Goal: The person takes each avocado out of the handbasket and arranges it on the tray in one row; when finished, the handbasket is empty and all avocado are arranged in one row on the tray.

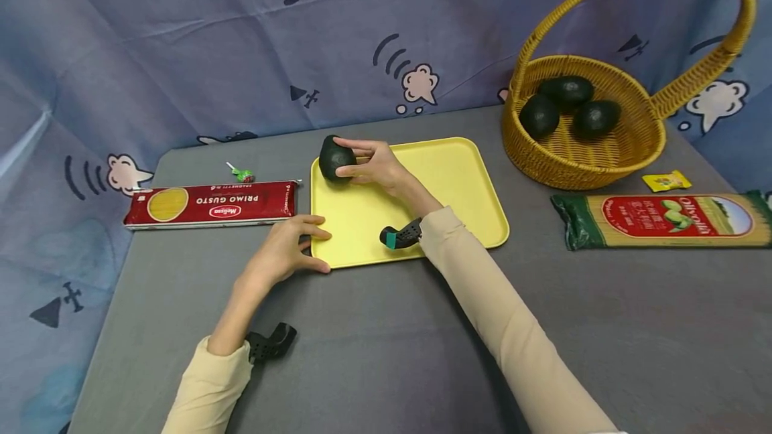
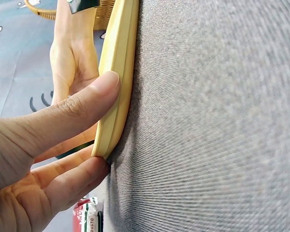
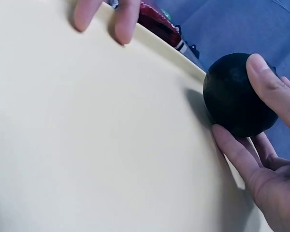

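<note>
— Nearest of all, cream right sleeve (image 1: 506,327), softly creased, slanting over grey table (image 1: 362,353). And beyond the cuff?

— Right hand (image 1: 380,167), pinching one avocado (image 1: 334,161) at the far left corner of the yellow tray (image 1: 461,183). Touching the tray or just above: cannot tell.

— Why from the side?

— Probably to suit such a round, smooth, dark body, with thumb and fingers on opposite flanks.

— And left hand (image 1: 283,250)?

— Gripping the tray's near left corner by front edge and left rim. Perhaps to stop such a thin, slick-looking shape from sliding.

— Anything else about?

— Glossy red spaghetti pack (image 1: 211,205) just beside the tray, green lollipop (image 1: 243,175) behind. Rightward, three more avocados (image 1: 596,119) inside a woven basket (image 1: 567,171), likely kept from rolling by deep walls.
</note>
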{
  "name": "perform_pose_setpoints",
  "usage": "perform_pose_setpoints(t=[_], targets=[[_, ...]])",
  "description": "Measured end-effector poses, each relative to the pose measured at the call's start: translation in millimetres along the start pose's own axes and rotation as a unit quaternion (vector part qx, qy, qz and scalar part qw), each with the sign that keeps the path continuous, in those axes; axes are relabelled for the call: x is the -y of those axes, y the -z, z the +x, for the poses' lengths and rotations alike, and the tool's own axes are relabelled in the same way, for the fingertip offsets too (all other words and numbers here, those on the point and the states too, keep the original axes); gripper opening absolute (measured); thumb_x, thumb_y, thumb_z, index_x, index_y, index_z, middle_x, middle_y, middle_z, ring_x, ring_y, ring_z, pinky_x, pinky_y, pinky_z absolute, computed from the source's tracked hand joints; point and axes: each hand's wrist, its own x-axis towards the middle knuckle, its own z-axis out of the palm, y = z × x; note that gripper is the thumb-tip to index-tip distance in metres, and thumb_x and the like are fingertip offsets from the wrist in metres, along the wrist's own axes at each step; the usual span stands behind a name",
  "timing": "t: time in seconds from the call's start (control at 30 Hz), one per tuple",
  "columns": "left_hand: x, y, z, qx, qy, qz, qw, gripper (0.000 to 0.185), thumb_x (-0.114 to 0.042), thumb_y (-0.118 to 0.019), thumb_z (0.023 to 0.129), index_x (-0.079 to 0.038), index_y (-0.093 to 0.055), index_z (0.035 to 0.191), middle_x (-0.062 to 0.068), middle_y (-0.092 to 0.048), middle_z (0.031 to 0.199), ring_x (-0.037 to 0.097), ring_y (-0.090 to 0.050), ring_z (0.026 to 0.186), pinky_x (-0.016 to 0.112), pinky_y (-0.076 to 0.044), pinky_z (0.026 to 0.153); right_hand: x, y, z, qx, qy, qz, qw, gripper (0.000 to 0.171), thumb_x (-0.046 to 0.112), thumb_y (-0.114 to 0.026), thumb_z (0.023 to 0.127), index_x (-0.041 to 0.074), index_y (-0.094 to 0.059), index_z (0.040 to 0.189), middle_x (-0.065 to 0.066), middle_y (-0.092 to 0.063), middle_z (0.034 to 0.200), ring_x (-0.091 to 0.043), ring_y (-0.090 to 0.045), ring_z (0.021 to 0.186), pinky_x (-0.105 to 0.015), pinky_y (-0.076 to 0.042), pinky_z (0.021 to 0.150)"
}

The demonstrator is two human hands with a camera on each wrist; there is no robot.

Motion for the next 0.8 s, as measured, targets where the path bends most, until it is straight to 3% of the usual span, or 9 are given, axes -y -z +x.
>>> perform_pose_setpoints(t=[0.23,0.43,0.6,0.8], targets=[[-1.3,0.3,-0.3,0.001,-0.001,0.003,1.0000,0.048,-0.013,-0.088,0.066,0.004,-0.071,0.108,0.022,-0.058,0.127,0.038,-0.050,0.122,0.046,-0.045,0.096,2.3,-10.5,0.7,-0.004,0.005,-0.019,1.000,0.059,0.003,-0.076,0.079,0.017,-0.059,0.134,-0.017,-0.063,0.123,-0.023,-0.066,0.103,-0.035,-0.056,0.080],[-1.7,1.1,-0.4,0.006,0.003,-0.001,1.0000,0.047,-0.013,-0.087,0.067,0.004,-0.071,0.108,0.022,-0.057,0.128,0.038,-0.049,0.123,0.046,-0.045,0.097,7.0,-8.2,-2.7,0.011,0.006,-0.070,0.997,0.060,0.005,-0.075,0.081,0.018,-0.056,0.136,-0.013,-0.061,0.128,-0.020,-0.064,0.102,-0.029,-0.055,0.077],[-0.7,1.4,-0.8,0.004,0.002,-0.004,1.0000,0.047,-0.012,-0.088,0.067,0.005,-0.071,0.108,0.023,-0.058,0.127,0.038,-0.049,0.122,0.045,-0.046,0.095,6.1,-4.5,-3.2,0.031,0.014,-0.047,0.998,0.064,-0.006,-0.071,0.081,0.013,-0.052,0.139,-0.016,-0.055,0.134,-0.029,-0.061,0.112,-0.033,-0.055,0.083],[-0.8,0.1,-0.7,0.001,-0.006,-0.004,1.0000,0.047,-0.012,-0.088,0.066,0.005,-0.071,0.107,0.022,-0.058,0.127,0.038,-0.050,0.122,0.044,-0.048,0.093,2.6,-6.1,0.4,0.047,0.031,-0.029,0.998,0.065,-0.009,-0.068,0.083,0.011,-0.049,0.141,-0.017,-0.051,0.136,-0.031,-0.057,0.117,-0.036,-0.053,0.087]])
